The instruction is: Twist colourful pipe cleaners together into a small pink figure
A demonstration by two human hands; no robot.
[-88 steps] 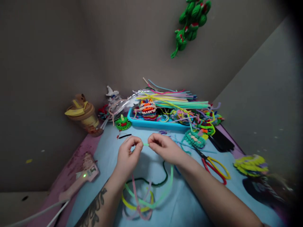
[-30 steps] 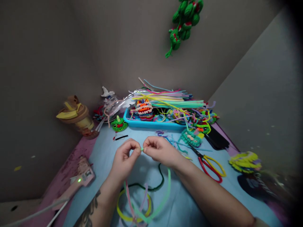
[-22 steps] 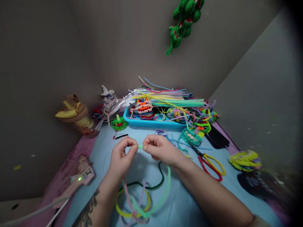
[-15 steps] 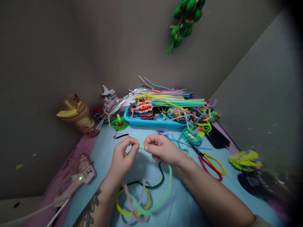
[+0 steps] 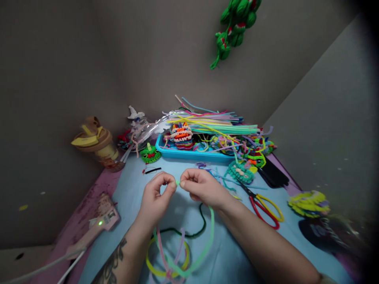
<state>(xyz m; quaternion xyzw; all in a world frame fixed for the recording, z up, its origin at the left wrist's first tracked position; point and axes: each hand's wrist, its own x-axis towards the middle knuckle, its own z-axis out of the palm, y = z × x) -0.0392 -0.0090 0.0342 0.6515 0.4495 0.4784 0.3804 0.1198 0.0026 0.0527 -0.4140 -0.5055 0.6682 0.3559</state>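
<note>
Green strand (image 5: 178, 182), perhaps a pipe cleaner, is pinched by left (image 5: 156, 196) and right hands (image 5: 203, 186) turned inward.

No lettering readable, it seems

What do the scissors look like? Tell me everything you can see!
The scissors have two loop handles, one red and one yellow, which look like smooth plastic. Their blades are dark and look like metal. They lie on the blue cloth, to the right of the right forearm, with the handle loops apart and the blades pointing toward the fuzzy teal piece. I can't tell whether the tips touch it or how far the blades are open. Nobody is holding them.
</note>
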